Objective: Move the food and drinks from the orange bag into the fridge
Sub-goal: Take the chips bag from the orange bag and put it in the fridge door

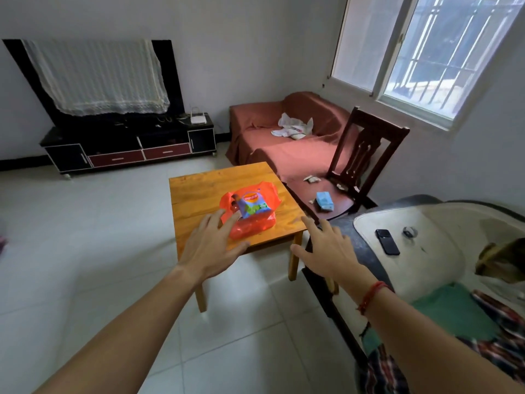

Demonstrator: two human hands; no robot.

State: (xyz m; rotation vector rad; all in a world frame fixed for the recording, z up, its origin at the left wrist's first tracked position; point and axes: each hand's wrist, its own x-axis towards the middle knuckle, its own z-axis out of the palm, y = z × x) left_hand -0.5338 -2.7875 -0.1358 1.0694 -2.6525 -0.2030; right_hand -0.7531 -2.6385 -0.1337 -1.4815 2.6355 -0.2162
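The orange bag (250,211) lies slumped on the near half of a small wooden desk (199,183). A blue chip packet (252,206) sticks out of its open mouth, label up. A dark rounded thing shows at the bag's left opening, too small to make out, and whatever else the bag holds is hidden behind the orange film. No fridge is in view.

The left hand (214,245) is spread wide, palm down, holding nothing. Its fingertips (233,217) overlap the bag's near left edge; whether they touch it or hover above cannot be told. The right hand (326,248) is also wide open and empty, hanging by the desk's near right corner, apart from the bag. A red string (372,294) circles its wrist.

Beside the desk on the right stands a dark chair (366,155) with a pale blue packet (325,200) on its seat. Nearer, a phone (387,241) lies on a worn white surface cut off by the right edge.
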